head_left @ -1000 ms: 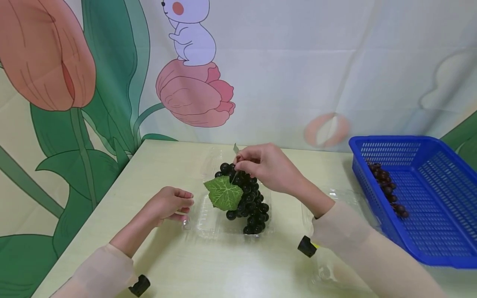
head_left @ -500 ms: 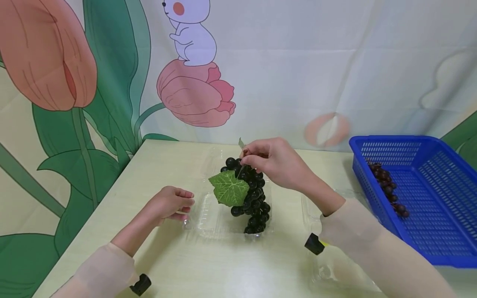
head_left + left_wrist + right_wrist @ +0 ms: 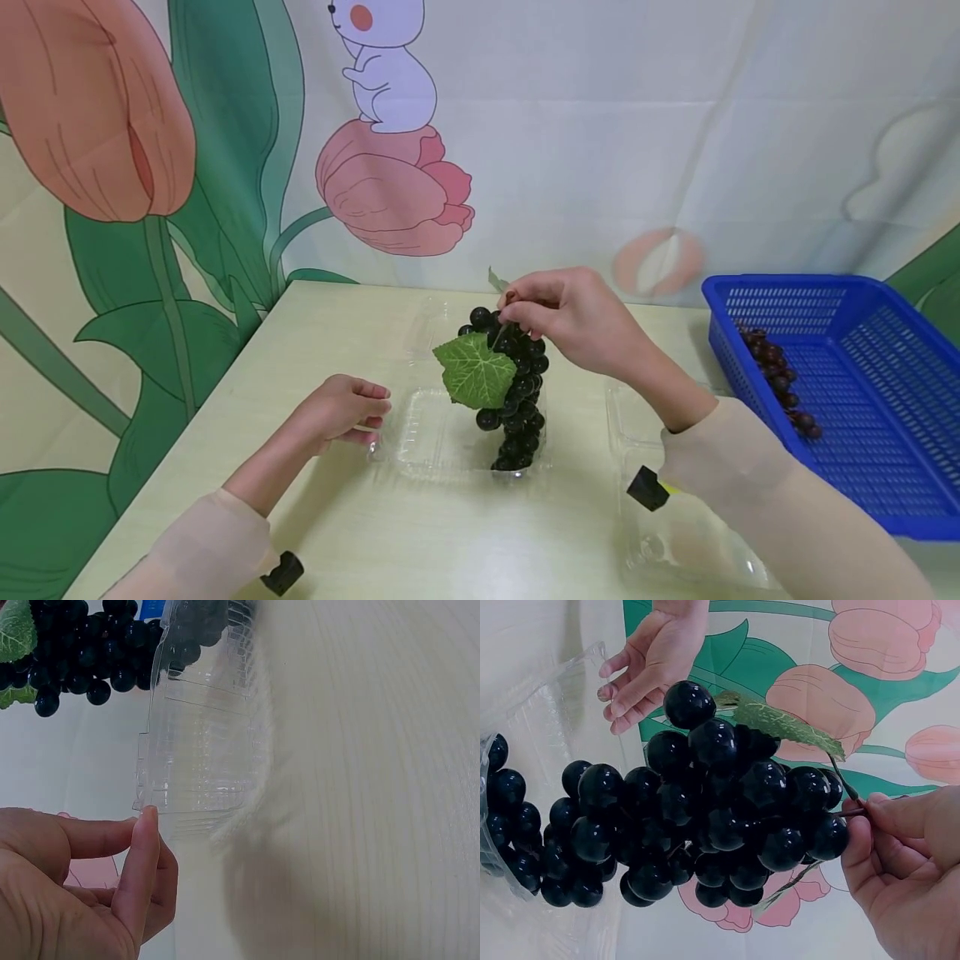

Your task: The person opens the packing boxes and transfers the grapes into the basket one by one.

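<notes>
A bunch of black grapes (image 3: 517, 392) with a green leaf (image 3: 475, 371) hangs by its stem from my right hand (image 3: 588, 321). Thumb and fingers pinch that stem, seen closely in the right wrist view. The bunch's lower end is still inside a clear plastic clamshell container (image 3: 427, 433) on the table. At the container's left side, my left hand (image 3: 341, 417) pinches the rim between thumb and fingertip; the left wrist view shows this grip at the corner. A second leaf sticks up behind the right hand.
On the right stands a blue plastic basket (image 3: 862, 400) with a bunch of dark red grapes (image 3: 780, 379) along its left side. Another clear plastic container (image 3: 675, 533) lies partly under the right forearm. A printed curtain (image 3: 570, 150) hangs behind the table.
My right hand has moved up and to the right, lifting the top of the black grapes with it. The left hand and the container have stayed in place.
</notes>
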`<state>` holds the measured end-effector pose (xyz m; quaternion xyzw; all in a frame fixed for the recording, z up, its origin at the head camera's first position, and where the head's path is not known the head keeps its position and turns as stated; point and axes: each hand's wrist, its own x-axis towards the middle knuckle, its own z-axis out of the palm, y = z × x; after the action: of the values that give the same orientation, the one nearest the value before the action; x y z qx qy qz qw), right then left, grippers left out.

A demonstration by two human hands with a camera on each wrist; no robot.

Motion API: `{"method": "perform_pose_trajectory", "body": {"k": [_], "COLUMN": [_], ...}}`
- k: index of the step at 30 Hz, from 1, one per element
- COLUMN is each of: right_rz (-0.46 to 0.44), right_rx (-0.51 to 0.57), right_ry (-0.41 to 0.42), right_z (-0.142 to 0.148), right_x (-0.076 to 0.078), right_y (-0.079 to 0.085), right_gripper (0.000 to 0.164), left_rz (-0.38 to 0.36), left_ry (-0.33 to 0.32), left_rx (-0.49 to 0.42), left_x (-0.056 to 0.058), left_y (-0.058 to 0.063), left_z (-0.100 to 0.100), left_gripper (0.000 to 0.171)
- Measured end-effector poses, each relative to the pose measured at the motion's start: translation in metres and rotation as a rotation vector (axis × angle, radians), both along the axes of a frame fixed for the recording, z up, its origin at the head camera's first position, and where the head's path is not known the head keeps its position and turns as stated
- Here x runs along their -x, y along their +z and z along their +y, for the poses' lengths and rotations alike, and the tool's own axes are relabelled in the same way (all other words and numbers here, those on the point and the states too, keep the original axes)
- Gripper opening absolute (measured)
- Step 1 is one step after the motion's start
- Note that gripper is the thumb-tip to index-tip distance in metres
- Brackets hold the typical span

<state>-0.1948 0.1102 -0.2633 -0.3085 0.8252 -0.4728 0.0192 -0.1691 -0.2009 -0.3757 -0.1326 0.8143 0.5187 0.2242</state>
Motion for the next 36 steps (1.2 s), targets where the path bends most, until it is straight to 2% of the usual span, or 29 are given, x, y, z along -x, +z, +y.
{"method": "perform_pose_trajectory", "body": {"k": [14,25,36], "right_rz": [-0.027,-0.028,-0.029], "right_rx": [0.047,0.068,0.146], "right_ry": [-0.031,-0.058,-0.049], "right_z": [0.012,0.019,0.026], "right_x": [0.004,0.005,0.002], "right_y": [0.005,0.008,0.016], "right_gripper": [0.011,0.012,0.012], "left_rz": [-0.009,0.02,0.014], "left_ry": [0.006,-0.008,-0.001], "left_rx": [0.024,0.002,0.002], "left_x": [0.001,-0.001,0.0], "left_y": [-0.002,-0.002,-0.001], "left_z": [0.0,-0.001,-0.001], "left_gripper": [0.034,0.035,0.035]}}
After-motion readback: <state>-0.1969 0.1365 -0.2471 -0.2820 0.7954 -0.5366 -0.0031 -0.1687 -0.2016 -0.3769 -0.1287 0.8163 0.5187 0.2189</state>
